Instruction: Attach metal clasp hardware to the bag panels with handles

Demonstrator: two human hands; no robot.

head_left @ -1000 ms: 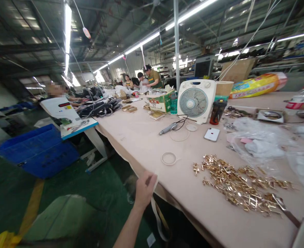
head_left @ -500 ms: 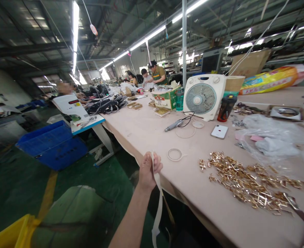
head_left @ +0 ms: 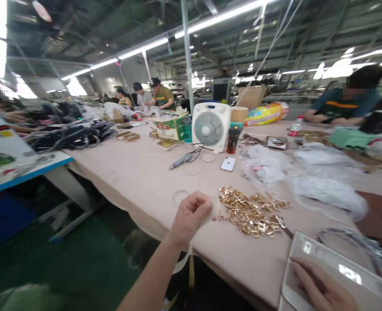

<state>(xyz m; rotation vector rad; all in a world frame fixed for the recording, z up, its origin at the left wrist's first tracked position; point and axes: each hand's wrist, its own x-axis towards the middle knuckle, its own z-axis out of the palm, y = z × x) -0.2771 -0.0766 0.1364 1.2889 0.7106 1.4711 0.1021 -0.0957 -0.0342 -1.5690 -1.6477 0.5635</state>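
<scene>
My left hand [head_left: 191, 216] is closed over the table's near edge, its thumb and fingers pinching a pale strap [head_left: 187, 259]. One part of the strap bends into a blurred loop beyond the fingertips; the rest hangs down beside the table. At the lower right, my right hand [head_left: 322, 283] lies on a cream handbag [head_left: 291, 289] with shiny metal fittings, fingers stretched out across its surface. Just past my left fingertips spreads a pile of small gold metal fittings [head_left: 252, 211]. A thin pale ring [head_left: 179, 196] lies behind that hand, partly covered by it.
On the cloth-covered table [head_left: 139, 172] are a grey corded tool [head_left: 180, 161], a phone [head_left: 227, 163], a white box fan [head_left: 210, 127], a dark bottle [head_left: 233, 140] and plastic bags [head_left: 327, 190]. A sewing machine table [head_left: 32, 168] stands left. A person [head_left: 343, 103] works across the table.
The view has swung right, bringing the handbag and my right hand into sight. My left hand still holds the strap, now nearer the gold fittings, and the strap's upper part is bent over.
</scene>
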